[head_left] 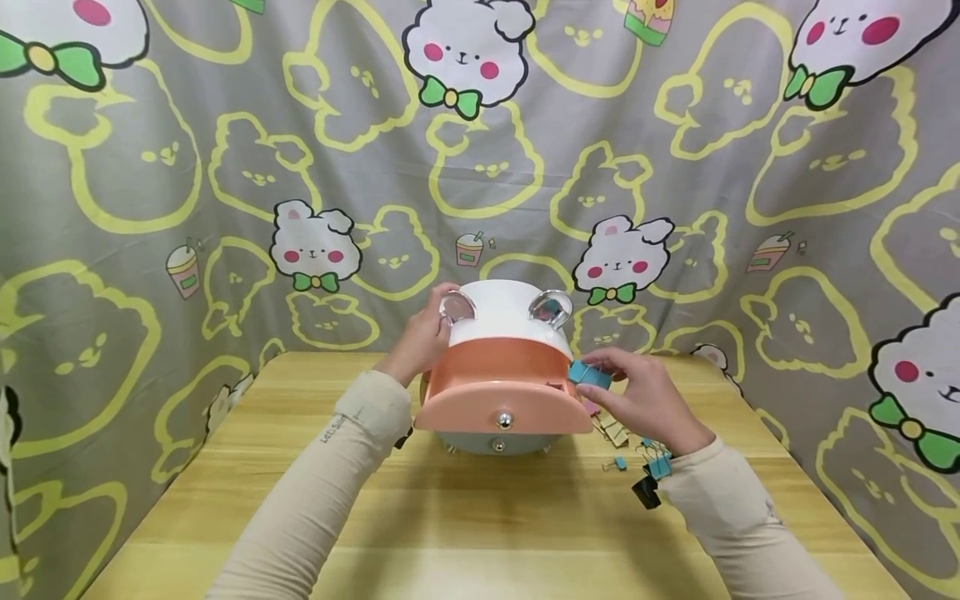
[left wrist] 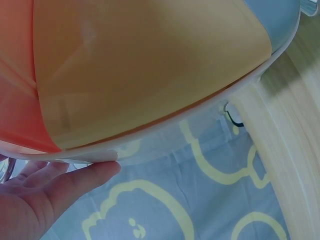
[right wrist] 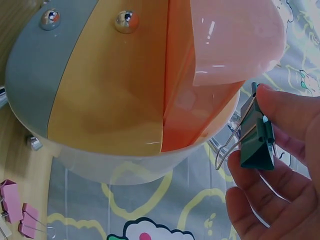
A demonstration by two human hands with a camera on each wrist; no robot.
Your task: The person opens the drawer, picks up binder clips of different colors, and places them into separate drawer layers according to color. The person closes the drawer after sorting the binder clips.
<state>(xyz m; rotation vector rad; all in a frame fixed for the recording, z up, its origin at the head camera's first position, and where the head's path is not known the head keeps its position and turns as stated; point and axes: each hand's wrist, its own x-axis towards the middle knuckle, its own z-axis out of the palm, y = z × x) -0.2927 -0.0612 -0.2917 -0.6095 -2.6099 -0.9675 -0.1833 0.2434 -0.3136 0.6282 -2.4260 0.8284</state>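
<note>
Blue and fitted with thin wire handles, the binder clip [head_left: 588,375] sits just right of centre in my head view, at the right end of the pulled-out pink drawer [head_left: 504,410]; I can't tell whether the two touch. I see the right hand [head_left: 645,398] pinching it, thumb on one side and fingers on the other, and the right wrist view shows that grip at the right edge of the frame. The left hand [head_left: 422,337] is well apart from the clip, with the box [head_left: 506,307] between them. I have that hand against the box's left side, its visible fingers fairly straight along the shell in the lower left of the left wrist view.

The box is white on top, with two shiny ears [head_left: 551,309]. In the right wrist view I make out a yellow drawer [right wrist: 112,95] and a grey-blue drawer [right wrist: 42,75], both pushed in, each with a round knob.

On the wooden table [head_left: 480,533], right of centre in the head view, I see yellow clips [head_left: 615,431], more blue clips [head_left: 660,465] near the right sleeve [head_left: 723,492], and a black clip [head_left: 646,492] just below those. Behind everything, a grey curtain [head_left: 495,196] printed with white and yellow-outlined animals fills the upper frame.
</note>
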